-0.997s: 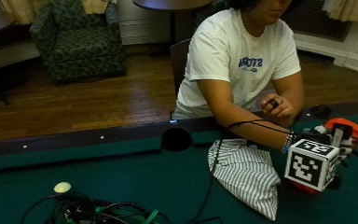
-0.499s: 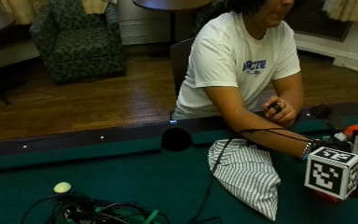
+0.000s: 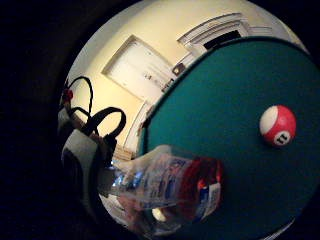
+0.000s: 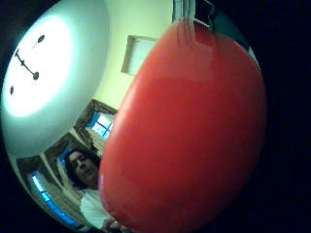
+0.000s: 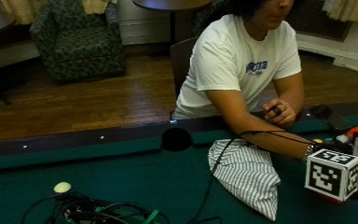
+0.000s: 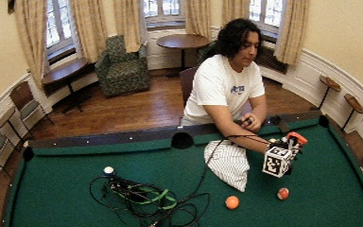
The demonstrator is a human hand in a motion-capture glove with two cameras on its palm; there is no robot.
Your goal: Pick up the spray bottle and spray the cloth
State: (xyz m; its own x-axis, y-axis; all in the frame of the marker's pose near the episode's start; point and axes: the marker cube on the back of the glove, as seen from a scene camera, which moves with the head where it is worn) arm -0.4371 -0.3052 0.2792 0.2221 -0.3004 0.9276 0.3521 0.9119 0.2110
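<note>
Right hand [image 5: 353, 154] is gripping the clear, orange-capped spray bottle [image 3: 170, 187]; only the wide view is showing the striped ball [image 6: 282, 193] beyond the striped cloth [image 5: 247, 175].

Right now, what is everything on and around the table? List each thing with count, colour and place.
Spray bottle: one, clear with an orange-red head, held up beside the cloth at the table's right part.
Cloth: one, white with dark stripes, lying on the felt below the person's right forearm.
Balls: one orange, one red and white, both on the felt in front of the cloth; one white by the cables.
Cables: one tangle, black with green, on the felt left of the cloth.
Table: one, green felt, dark rails and pockets.
Armchair: one, dark green, by the windows.
Round side table: one, brown, behind the person.
Right hand: gloved black, holds the spray bottle.
Left hand: bare, resting on the rail.
</note>
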